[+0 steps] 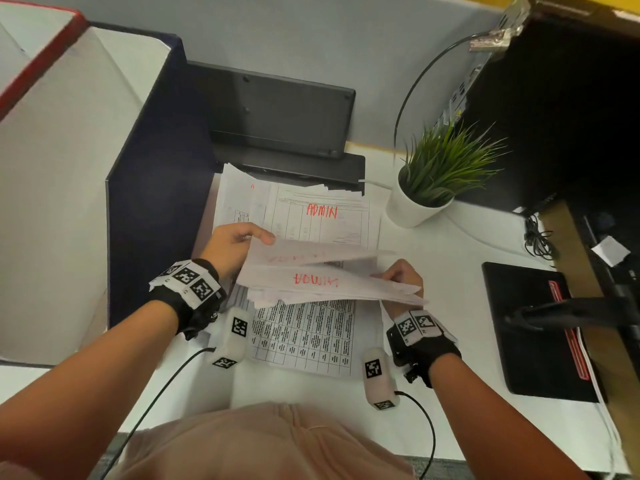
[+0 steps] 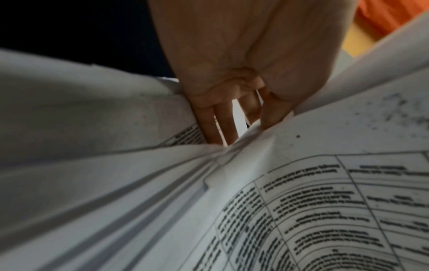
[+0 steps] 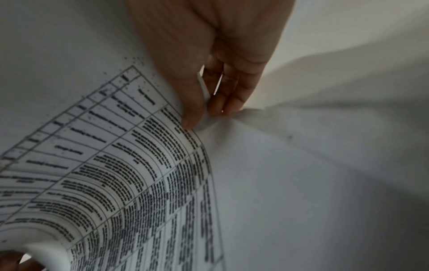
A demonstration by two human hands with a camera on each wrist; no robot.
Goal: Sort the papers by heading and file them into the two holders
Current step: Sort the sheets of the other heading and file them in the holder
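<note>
Both hands grip a fanned bundle of papers (image 1: 325,278): left hand (image 1: 232,247) pinching its far-left corner, right hand (image 1: 403,277) clamping its right edge. The upper sheet's red heading is blurred, and the bundle hides the middle of the printed sheet (image 1: 304,337) on the desk (image 1: 433,258).

Two hands (image 1: 232,247) (image 1: 403,277); one plant (image 1: 440,168); one keyboard (image 1: 280,112).

White desk (image 1: 433,271), grey partition wall (image 1: 346,39), potted grass plant (image 1: 440,168), black mat (image 1: 530,327)

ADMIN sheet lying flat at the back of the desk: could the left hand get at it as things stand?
Probably not right away. The left hand grips the held stack together with the right hand; the ADMIN sheet lies uncovered just beyond.
</note>
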